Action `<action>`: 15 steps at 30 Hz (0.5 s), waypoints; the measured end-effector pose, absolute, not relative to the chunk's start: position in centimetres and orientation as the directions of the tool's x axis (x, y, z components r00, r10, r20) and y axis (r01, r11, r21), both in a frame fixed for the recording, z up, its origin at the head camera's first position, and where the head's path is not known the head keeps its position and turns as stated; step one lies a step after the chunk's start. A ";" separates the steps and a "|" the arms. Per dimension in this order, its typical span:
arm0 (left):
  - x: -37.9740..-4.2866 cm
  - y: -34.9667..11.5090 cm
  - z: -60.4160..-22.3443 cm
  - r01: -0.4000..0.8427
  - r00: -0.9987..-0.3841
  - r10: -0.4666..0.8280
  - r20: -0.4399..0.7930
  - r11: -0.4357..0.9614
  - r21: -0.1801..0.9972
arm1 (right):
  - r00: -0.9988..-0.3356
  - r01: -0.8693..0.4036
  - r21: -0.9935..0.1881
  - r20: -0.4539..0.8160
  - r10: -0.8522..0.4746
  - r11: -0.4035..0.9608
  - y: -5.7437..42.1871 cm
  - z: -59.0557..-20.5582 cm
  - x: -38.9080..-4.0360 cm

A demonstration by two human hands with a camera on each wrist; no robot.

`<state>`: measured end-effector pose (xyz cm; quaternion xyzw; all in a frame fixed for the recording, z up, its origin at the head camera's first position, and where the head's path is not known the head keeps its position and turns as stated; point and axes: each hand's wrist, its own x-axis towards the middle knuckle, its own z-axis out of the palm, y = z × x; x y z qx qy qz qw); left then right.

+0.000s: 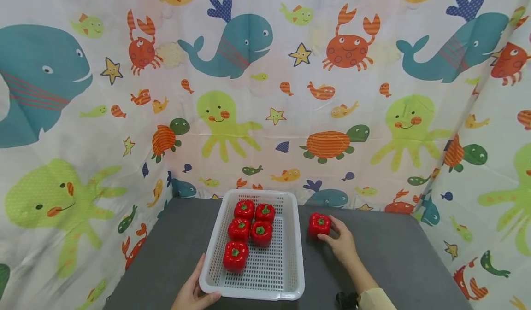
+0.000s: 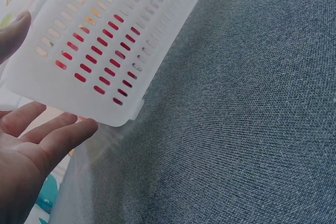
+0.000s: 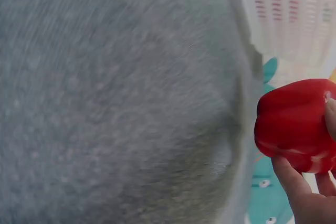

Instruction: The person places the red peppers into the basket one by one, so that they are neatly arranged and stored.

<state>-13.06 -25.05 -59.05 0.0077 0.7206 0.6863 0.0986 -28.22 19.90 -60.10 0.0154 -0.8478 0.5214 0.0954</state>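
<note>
In the head view a white plastic basket (image 1: 293, 254) with slotted walls holds several red bell peppers (image 1: 235, 256) with green stems, grouped toward its left side. My left hand (image 1: 194, 290) touches the basket's near left corner, fingers along the left side and thumb at the front rim. The left wrist view shows these fingers (image 2: 68, 135) extended beside the basket wall (image 2: 68, 87). To the right of the basket, my right hand (image 1: 343, 242) grips another red bell pepper (image 1: 318, 225) between thumb and fingers. That pepper (image 3: 294, 124) fills the hand in the right wrist view.
A dark grey cloth-covered table (image 1: 398, 254) lies under everything. Behind it and along both sides hangs a white curtain (image 1: 257, 116) printed with sea animals. The basket's right half shows its bare slotted floor (image 1: 274, 266).
</note>
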 end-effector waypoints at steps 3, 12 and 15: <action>-13.0 -25.0 -58.9 -0.137 -0.981 0.129 -0.146 0.075 0.988 | -0.971 -0.156 -0.877 0.219 0.090 0.455 19.5 -59.2 -27.5; -12.9 -25.1 -58.9 -0.136 -0.977 0.155 -0.145 0.065 0.989 | -0.960 -0.188 -0.926 0.243 0.136 0.329 17.3 -55.2 -24.8; -12.9 -25.0 -58.9 -0.141 -0.977 0.151 -0.151 0.073 0.987 | -0.958 -0.208 -0.931 0.256 0.129 0.299 16.3 -53.9 -24.1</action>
